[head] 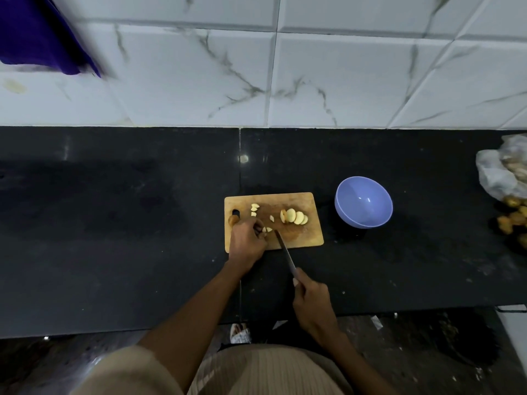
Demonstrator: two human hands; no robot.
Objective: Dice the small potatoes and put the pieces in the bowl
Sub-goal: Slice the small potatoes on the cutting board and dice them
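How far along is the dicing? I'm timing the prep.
Early. Done: one potato cut into slices, a few small pieces on the board. In hand: the left hand holds pieces while the right hand works the knife. Left: the bowl is empty; whole potatoes wait at the right.

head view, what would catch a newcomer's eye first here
The wooden cutting board stands out at the middle of the dark counter, with pale potato slices fanned on it. The left hand holds small pieces at the board's near left while the right hand grips a knife angled onto the board. Just right of the board sits a lilac bowl, which looks empty.
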